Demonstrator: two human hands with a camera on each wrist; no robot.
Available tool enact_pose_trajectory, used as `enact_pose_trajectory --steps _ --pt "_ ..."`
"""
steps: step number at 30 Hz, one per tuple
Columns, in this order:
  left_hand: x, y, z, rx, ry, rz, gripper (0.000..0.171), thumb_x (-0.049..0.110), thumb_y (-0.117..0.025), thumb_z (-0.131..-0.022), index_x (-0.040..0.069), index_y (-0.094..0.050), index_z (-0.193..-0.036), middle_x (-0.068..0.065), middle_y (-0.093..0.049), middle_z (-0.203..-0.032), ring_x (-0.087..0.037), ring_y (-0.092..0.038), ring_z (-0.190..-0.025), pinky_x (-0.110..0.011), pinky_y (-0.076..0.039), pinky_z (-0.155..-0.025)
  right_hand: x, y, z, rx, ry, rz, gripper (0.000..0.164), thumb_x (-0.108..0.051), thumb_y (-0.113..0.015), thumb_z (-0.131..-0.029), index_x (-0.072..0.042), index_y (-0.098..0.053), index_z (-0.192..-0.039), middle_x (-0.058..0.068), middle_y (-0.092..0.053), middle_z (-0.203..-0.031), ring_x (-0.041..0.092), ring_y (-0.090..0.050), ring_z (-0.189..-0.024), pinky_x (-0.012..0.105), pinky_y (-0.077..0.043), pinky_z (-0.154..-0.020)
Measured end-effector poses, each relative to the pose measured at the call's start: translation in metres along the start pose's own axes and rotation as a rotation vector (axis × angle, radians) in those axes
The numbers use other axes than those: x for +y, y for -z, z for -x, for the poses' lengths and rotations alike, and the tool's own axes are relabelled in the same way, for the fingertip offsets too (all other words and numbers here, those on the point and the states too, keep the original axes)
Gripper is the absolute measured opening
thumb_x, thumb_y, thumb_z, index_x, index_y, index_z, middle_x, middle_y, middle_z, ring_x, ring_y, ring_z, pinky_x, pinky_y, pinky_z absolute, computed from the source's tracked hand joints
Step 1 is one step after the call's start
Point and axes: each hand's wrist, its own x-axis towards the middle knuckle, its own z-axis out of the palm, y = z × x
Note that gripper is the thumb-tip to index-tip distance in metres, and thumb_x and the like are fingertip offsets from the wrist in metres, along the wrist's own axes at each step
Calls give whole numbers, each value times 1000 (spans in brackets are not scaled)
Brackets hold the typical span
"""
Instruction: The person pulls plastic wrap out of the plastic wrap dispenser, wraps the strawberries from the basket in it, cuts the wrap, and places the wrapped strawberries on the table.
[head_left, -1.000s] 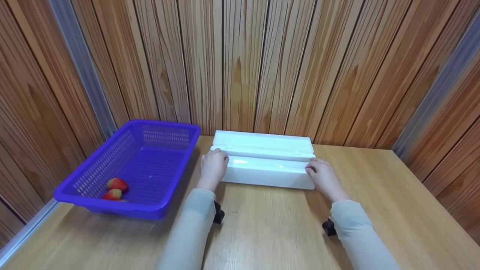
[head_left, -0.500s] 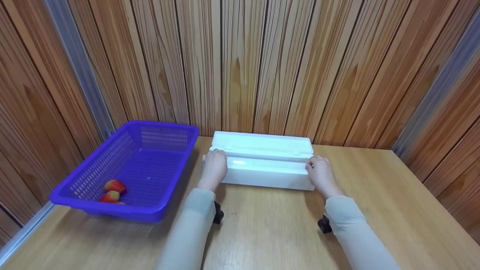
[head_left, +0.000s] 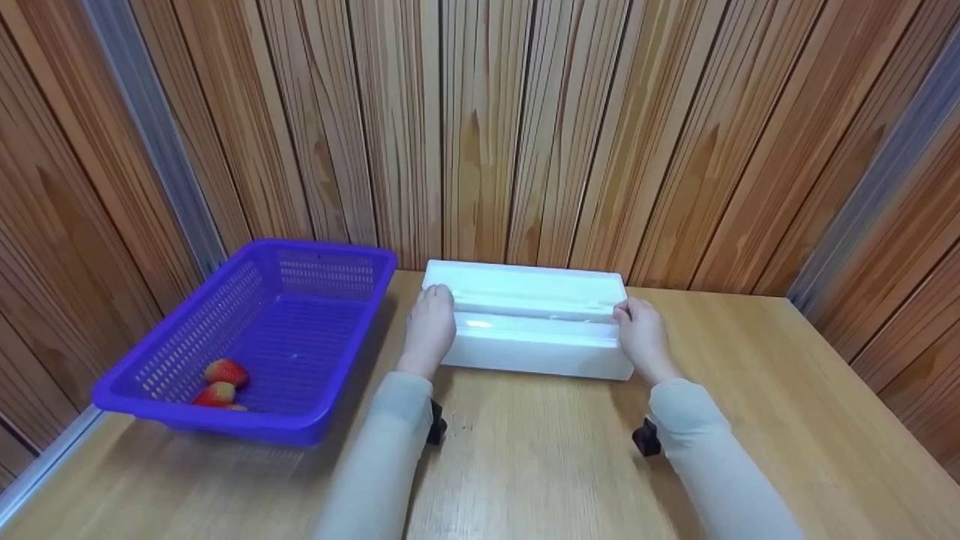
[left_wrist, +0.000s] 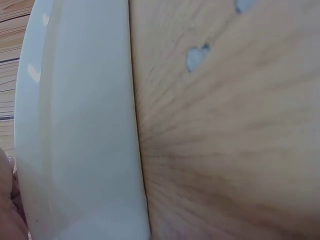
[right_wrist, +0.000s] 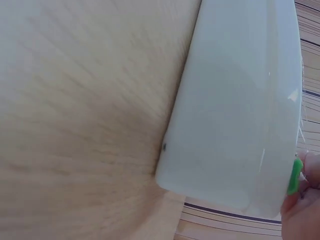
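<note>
A long white plastic wrap dispenser point(head_left: 536, 356) stands on the table, its lid point(head_left: 525, 277) raised at the back. Clear plastic wrap point(head_left: 480, 324) glints along its top. At the left end my left hand point(head_left: 430, 326) has its fingers curled, pinching the edge of the wrap. My right hand point(head_left: 641, 337) does likewise at the right end, thumb against fingers. The right wrist view shows a green tab point(right_wrist: 295, 176) beside my fingertips point(right_wrist: 302, 212), with wispy film along the rim. Only a little of my left fingers point(left_wrist: 9, 200) shows in the left wrist view.
A purple plastic basket point(head_left: 360, 330) with strawberries point(head_left: 226, 372) in its near left corner stands to the left, close to my left arm. Wood-panelled walls point(head_left: 480, 135) enclose the table point(head_left: 540, 450) at the back and sides.
Both hands have shifted slightly back and up along the dispenser's ends, toward the lid. The dispenser stays in about the same place. The head view has shifted slightly.
</note>
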Motion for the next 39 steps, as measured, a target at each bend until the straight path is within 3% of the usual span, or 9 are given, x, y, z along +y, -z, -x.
enact_pose_trajectory --steps 3,9,14,17,19,23,25,32,39 --pt "1 1 -2 -30 42 72 18 7 -32 -92 4 -49 -91 -10 -55 -86 -24 -53 -83 -35 -47 -72 -4 2 -2 -21 -27 -34 23 -18 -34 -95 -3 -50 -101 11 -50 -99 24 -48 -94 33 -42 -80" --pt "2 4 -8 -65 45 175 15 0 -33 -90 2 -48 -90 -11 -56 -83 -23 -56 -79 -34 -47 -69 -6 4 -7 -59 -87 -130 21 -17 -31 -95 -5 -48 -101 11 -54 -101 22 -52 -95 33 -45 -83" --pt "3 5 -13 -164 94 305 20 17 -43 -92 3 -50 -104 -10 -56 -95 -21 -54 -89 -33 -46 -78 -5 3 -9 -80 -7 -107 22 -13 -41 -90 -3 -46 -109 13 -51 -105 24 -50 -99 34 -44 -84" --pt "2 4 -12 -230 86 307 37 30 -55 -85 5 -53 -113 -7 -52 -103 -19 -51 -96 -31 -45 -85 -4 1 -9 -127 32 -68 31 -10 -45 -86 -2 -47 -115 13 -47 -108 25 -46 -100 35 -44 -84" --pt "1 3 -11 -247 52 276 37 29 -59 -82 6 -56 -111 -6 -50 -103 -18 -49 -96 -30 -44 -85 -4 -2 -9 -140 52 -39 28 -9 -46 -86 0 -51 -112 13 -47 -106 25 -46 -98 35 -44 -82" --pt "-1 2 -8 -175 -16 235 16 8 -55 -84 6 -65 -96 -6 -50 -92 -18 -49 -88 -27 -45 -80 -4 -5 -7 -97 56 -16 17 -10 -48 -88 -1 -59 -96 11 -52 -99 23 -48 -89 31 -43 -75" --pt "-2 2 -7 -116 -33 226 17 0 -50 -84 5 -66 -88 -5 -51 -87 -18 -49 -84 -27 -45 -76 -4 -5 -6 -73 49 -33 17 -12 -48 -88 -2 -61 -93 11 -56 -97 22 -49 -86 29 -42 -73" --pt "1 3 -8 -7 51 260 19 -1 -40 -87 4 -58 -84 -5 -54 -85 -18 -50 -78 -28 -45 -71 -10 1 -5 -38 -63 -169 22 -24 -50 -88 -9 -63 -99 8 -62 -101 20 -52 -89 26 -42 -72" --pt "5 14 -10 34 127 361 19 7 -35 -92 5 -54 -88 -6 -55 -80 -15 -46 -70 -27 -43 -64 -20 16 -9 -51 -136 -334 34 -34 -51 -86 -8 -61 -105 10 -60 -109 20 -56 -103 36 -43 -93"
